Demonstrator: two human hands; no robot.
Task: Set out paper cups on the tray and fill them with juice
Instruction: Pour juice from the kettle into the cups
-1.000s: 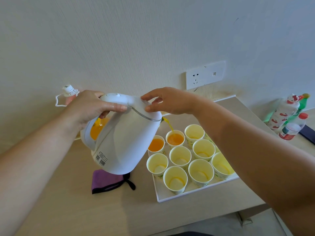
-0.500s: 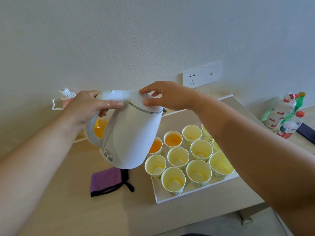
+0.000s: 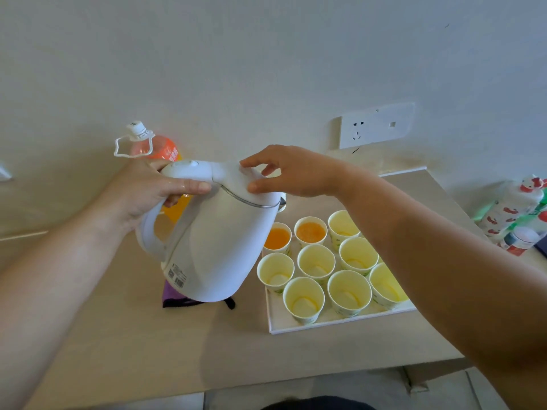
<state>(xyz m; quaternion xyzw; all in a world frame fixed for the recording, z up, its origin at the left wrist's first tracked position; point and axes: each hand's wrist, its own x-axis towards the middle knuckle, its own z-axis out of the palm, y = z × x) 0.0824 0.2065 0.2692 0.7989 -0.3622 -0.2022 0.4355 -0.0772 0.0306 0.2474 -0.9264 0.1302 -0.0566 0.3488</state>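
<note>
Clasping the white kettle [image 3: 219, 247] by its handle [image 3: 147, 232] with the left grip [image 3: 154, 187], tilted above the counter [image 3: 148, 350]; touching its lid [image 3: 233, 180] with the right grip [image 3: 296, 173], fingers loose, uncurled. At 3 o'clock from the kettle, paper cups [image 3: 316, 261] on the tray [image 3: 325, 324]; juice [image 3: 277, 236] in two at its 11 o'clock corner.

Grips the kettle [image 3: 219, 247] handle with the left hand [image 3: 148, 193], thumb laid flat on top. Rests fingertips of the right hand [image 3: 296, 173] on its lid, fingers arched, both forearms reaching forward.
</note>
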